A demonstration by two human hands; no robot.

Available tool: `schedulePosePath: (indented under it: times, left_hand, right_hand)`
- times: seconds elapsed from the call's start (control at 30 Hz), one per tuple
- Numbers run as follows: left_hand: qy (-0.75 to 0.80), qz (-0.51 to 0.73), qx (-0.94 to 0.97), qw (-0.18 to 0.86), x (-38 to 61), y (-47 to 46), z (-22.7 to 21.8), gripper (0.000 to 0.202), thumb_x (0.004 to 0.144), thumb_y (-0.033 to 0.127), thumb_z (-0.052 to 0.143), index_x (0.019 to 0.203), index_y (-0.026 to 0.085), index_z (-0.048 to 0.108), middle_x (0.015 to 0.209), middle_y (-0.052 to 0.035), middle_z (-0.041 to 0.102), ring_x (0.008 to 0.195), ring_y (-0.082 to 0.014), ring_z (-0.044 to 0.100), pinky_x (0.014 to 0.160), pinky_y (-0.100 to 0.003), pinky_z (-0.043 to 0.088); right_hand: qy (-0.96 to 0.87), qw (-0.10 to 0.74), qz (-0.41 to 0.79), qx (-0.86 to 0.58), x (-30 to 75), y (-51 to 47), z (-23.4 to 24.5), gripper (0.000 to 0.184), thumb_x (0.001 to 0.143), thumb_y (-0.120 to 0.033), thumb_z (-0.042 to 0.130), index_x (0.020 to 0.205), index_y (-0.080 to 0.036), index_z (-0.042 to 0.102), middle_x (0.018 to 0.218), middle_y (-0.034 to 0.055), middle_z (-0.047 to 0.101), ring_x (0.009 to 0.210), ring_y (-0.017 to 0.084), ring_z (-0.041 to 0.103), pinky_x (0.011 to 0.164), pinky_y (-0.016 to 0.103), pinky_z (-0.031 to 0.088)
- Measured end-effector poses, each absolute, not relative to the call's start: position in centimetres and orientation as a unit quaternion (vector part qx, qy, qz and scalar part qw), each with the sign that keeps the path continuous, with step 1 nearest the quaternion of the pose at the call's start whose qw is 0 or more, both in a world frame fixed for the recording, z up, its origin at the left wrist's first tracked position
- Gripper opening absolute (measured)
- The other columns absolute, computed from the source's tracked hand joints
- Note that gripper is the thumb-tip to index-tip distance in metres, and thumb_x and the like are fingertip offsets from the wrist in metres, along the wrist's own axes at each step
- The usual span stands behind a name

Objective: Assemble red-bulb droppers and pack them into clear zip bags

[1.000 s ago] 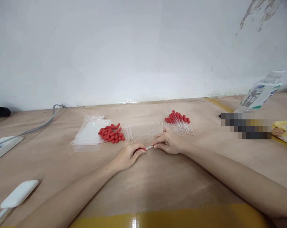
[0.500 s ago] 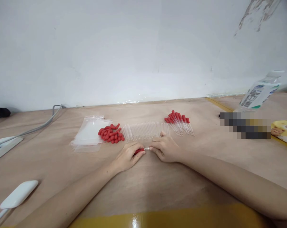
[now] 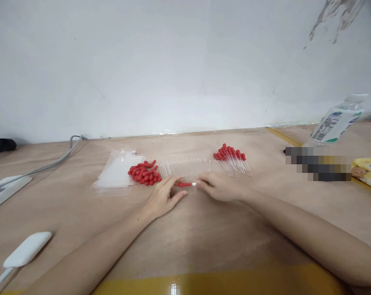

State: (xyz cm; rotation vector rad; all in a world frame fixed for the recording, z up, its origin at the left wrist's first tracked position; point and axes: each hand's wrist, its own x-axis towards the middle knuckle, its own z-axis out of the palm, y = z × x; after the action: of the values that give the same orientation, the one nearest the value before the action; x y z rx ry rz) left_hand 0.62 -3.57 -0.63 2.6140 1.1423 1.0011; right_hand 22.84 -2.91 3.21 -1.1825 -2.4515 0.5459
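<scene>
My right hand is closed on a glass dropper whose red rubber bulb points left. Only a short bit of its clear tube shows between the bulb and my fingers. My left hand is open, thumb and fingers apart, just left of the bulb. Behind the hands lies a row of clear glass tubes. A heap of red rubber bulbs sits beyond my left hand. Farther right, several droppers with red bulbs lie in a bunch.
Clear plastic bags are stacked left of the bulbs. A white charger and a power strip with a grey cable lie at the left. At the right stand a plastic bottle and a yellow printed packet. A wall rises behind the table.
My left hand has let go of the red bulb and its fingers have spread. My right hand has risen slightly, keeping hold of the dropper, whose bulb now shows.
</scene>
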Motion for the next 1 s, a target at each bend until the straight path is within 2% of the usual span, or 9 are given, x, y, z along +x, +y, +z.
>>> schedulePosePath:
  times: [0.07, 0.13, 0.27, 0.37, 0.53, 0.83, 1.0]
  left_hand:
    - [0.399, 0.341, 0.848, 0.073, 0.3, -3.5, -0.6, 0.036, 0.083, 0.032, 0.057, 0.114, 0.017, 0.051, 0.097, -0.0073, 0.063, 0.082, -0.0170, 0.060, 0.066, -0.026, 0.049]
    - [0.384, 0.324, 0.860, 0.094, 0.2, -3.4, -0.5, 0.024, 0.084, 0.029, 0.054, 0.105, 0.018, 0.058, 0.099, -0.0069, 0.064, 0.085, -0.0173, 0.061, 0.070, -0.028, 0.050]
    - [0.328, 0.292, 0.889, 0.129, 0.4, -3.4, -0.4, 0.020, 0.087, 0.025, 0.049, 0.098, 0.019, 0.065, 0.102, -0.0065, 0.067, 0.094, -0.0179, 0.062, 0.083, -0.032, 0.050]
    - [0.307, 0.262, 0.903, 0.147, 0.4, -3.3, -0.2, 0.025, 0.088, 0.025, 0.048, 0.107, 0.019, 0.064, 0.110, -0.0070, 0.065, 0.106, -0.0191, 0.058, 0.092, -0.036, 0.046]
    - [0.255, 0.173, 0.937, 0.166, -0.2, -3.1, 0.5, 0.043, 0.086, 0.030, 0.052, 0.128, 0.023, 0.047, 0.132, -0.0078, 0.048, 0.125, -0.0221, 0.040, 0.103, -0.044, 0.034]
    - [0.263, 0.159, 0.937, 0.164, -0.2, -3.3, 0.8, 0.043, 0.087, 0.031, 0.050, 0.130, 0.024, 0.045, 0.134, -0.0074, 0.046, 0.127, -0.0215, 0.039, 0.104, -0.044, 0.033]
    - [0.260, 0.165, 0.936, 0.168, -0.3, -3.3, 0.7, 0.044, 0.087, 0.031, 0.052, 0.130, 0.025, 0.045, 0.134, -0.0071, 0.046, 0.127, -0.0217, 0.039, 0.104, -0.044, 0.033]
  right_hand:
    - [-0.838, 0.233, 0.201, -0.450, 24.4, -1.6, 3.7, 0.025, 0.088, -0.029, 0.039, 0.077, -0.017, 0.058, 0.075, 0.0035, 0.061, 0.065, 0.013, 0.052, 0.058, 0.023, 0.036]
    - [-0.779, 0.292, 0.211, -0.513, 26.2, -0.1, 3.9, 0.022, 0.085, -0.030, 0.041, 0.083, -0.017, 0.059, 0.078, 0.0040, 0.062, 0.065, 0.014, 0.054, 0.057, 0.023, 0.038]
    - [-0.653, 0.352, 0.195, -0.642, 29.4, 2.5, 3.8, 0.018, 0.077, -0.032, 0.051, 0.076, -0.016, 0.061, 0.072, 0.0040, 0.064, 0.066, 0.014, 0.057, 0.058, 0.022, 0.039]
    - [-0.603, 0.323, 0.123, -0.719, 31.1, 3.3, 3.5, 0.019, 0.073, -0.034, 0.053, 0.068, -0.017, 0.060, 0.068, 0.0040, 0.064, 0.065, 0.016, 0.058, 0.056, 0.024, 0.037]
    - [-0.570, 0.229, 0.034, -0.788, 32.2, 3.6, 2.8, 0.024, 0.071, -0.041, 0.050, 0.070, -0.021, 0.063, 0.074, 0.0052, 0.065, 0.072, 0.023, 0.059, 0.055, 0.028, 0.035]
    - [-0.582, 0.184, 0.022, -0.792, 32.0, 3.5, 2.4, 0.024, 0.071, -0.039, 0.048, 0.072, -0.021, 0.065, 0.075, 0.0072, 0.065, 0.072, 0.023, 0.059, 0.056, 0.029, 0.035]
    - [-0.585, 0.168, 0.037, -0.792, 32.6, 3.7, 2.5, 0.027, 0.070, -0.044, 0.051, 0.071, -0.021, 0.064, 0.076, 0.0073, 0.065, 0.072, 0.023, 0.060, 0.055, 0.028, 0.035]
